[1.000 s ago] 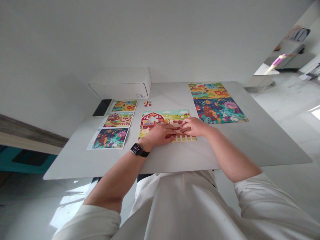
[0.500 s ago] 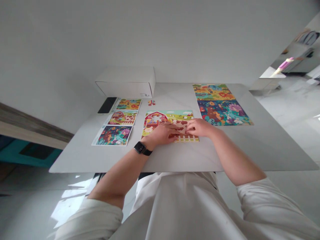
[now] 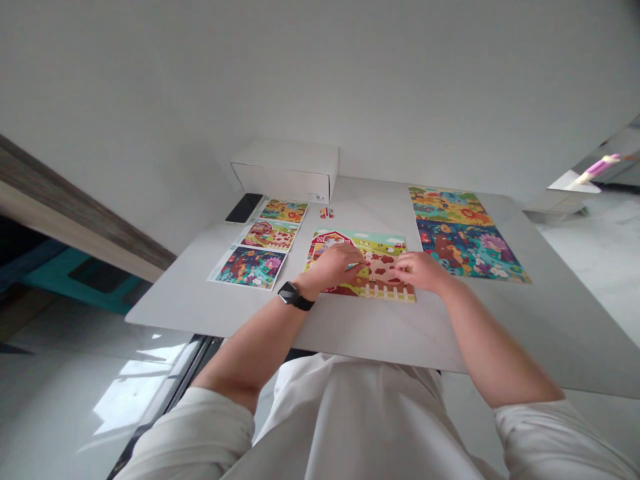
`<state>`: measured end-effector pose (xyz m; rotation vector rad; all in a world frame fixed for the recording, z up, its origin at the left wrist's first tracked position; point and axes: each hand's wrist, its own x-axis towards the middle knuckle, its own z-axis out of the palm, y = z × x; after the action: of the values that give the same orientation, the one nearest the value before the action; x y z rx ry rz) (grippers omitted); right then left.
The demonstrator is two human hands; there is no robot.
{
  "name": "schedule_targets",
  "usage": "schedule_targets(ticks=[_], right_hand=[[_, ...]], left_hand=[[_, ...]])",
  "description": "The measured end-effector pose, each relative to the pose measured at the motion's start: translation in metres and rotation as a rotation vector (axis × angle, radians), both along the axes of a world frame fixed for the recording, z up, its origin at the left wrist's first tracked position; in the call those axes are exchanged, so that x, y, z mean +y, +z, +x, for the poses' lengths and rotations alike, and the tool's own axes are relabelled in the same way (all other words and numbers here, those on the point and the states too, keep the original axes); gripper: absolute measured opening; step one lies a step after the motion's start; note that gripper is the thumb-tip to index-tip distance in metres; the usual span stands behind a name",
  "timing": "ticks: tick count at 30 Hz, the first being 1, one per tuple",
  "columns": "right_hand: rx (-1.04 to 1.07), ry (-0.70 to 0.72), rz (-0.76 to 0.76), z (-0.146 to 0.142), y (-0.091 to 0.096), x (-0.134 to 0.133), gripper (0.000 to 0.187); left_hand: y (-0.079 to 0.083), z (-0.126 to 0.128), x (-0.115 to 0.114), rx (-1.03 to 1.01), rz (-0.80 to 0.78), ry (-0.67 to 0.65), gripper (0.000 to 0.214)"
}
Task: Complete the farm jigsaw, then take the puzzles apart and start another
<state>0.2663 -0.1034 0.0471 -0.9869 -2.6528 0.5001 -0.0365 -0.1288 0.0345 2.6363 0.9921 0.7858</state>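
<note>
A farm jigsaw puzzle (image 3: 383,292) with a red barn, a spotted cow and a white fence lies flat on the table. My left hand (image 3: 336,265), a black watch on its wrist, reaches over the barn side with fingers stretched toward the cow and covers part of the picture. On the cow's right side, my right hand (image 3: 419,270) has its fingertips bunched together at the puzzle; whatever is between them is hidden. Part of a pale gap shows in the barn above my left hand. Two small loose puzzle pieces (image 3: 327,213) lie behind the puzzle.
Three printed picture sheets, including a farm picture (image 3: 270,235), lie at the left beside a phone (image 3: 244,208). A white box (image 3: 283,180) stands against the wall. To the right are a safari puzzle (image 3: 450,203) and a dark forest puzzle (image 3: 473,250). The table's (image 3: 380,340) front edge is near my body.
The view has turned, so the table sits tilted and further right. My left hand has lifted from lying flat on the puzzle, uncovering more of the cow. My right hand stays by the cow's right side.
</note>
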Motion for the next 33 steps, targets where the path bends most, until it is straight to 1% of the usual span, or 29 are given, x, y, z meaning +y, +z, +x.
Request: schedule_targets(ticks=[2, 4, 7, 9, 10, 13, 16, 18, 21, 24, 26, 28, 30, 33], right_hand=[[-0.028, -0.025, 0.004, -0.002, 0.004, 0.004, 0.050], [-0.056, -0.083, -0.008, -0.007, 0.009, 0.010, 0.053], [-0.060, -0.174, -0.024, -0.021, 0.014, 0.027, 0.039], [-0.044, -0.202, -0.020, -0.035, 0.016, 0.042, 0.031], [-0.040, -0.212, -0.017, -0.043, 0.017, 0.052, 0.030], [-0.022, -0.231, -0.024, -0.073, 0.015, 0.083, 0.026], [-0.005, -0.245, -0.012, -0.107, 0.008, 0.116, 0.023], [-0.032, -0.284, -0.014, -0.131, 0.002, 0.135, 0.024], [-0.081, -0.330, -0.004, -0.168, -0.006, 0.157, 0.028], [-0.123, -0.365, -0.003, -0.197, -0.012, 0.172, 0.037], [-0.144, -0.385, -0.023, -0.210, -0.016, 0.180, 0.043], [-0.152, -0.398, -0.038, -0.217, -0.019, 0.188, 0.047], [-0.153, -0.405, -0.048, -0.221, -0.022, 0.193, 0.044], [-0.132, -0.404, -0.076, -0.223, -0.025, 0.198, 0.032]], left_hand=[[0.006, -0.010, 0.002, -0.033, 0.000, 0.112, 0.036], [0.010, -0.019, 0.003, -0.083, -0.023, 0.228, 0.042], [0.011, -0.029, 0.003, -0.177, -0.091, 0.405, 0.036], [0.009, -0.034, 0.004, -0.210, -0.130, 0.490, 0.031], [0.008, -0.035, 0.005, -0.219, -0.139, 0.521, 0.031], [0.005, -0.040, 0.008, -0.231, -0.143, 0.578, 0.035], [0.002, -0.045, 0.013, -0.248, -0.133, 0.633, 0.036], [-0.001, -0.051, 0.018, -0.268, -0.123, 0.677, 0.039], [-0.005, -0.062, 0.026, -0.310, -0.135, 0.779, 0.042], [-0.009, -0.071, 0.033, -0.385, -0.169, 0.880, 0.043], [-0.010, -0.075, 0.036, -0.450, -0.184, 0.920, 0.044], [-0.011, -0.077, 0.039, -0.522, -0.204, 0.933, 0.045], [-0.013, -0.078, 0.042, -0.605, -0.237, 0.921, 0.045], [-0.017, -0.078, 0.048, -0.724, -0.271, 0.896, 0.045]])
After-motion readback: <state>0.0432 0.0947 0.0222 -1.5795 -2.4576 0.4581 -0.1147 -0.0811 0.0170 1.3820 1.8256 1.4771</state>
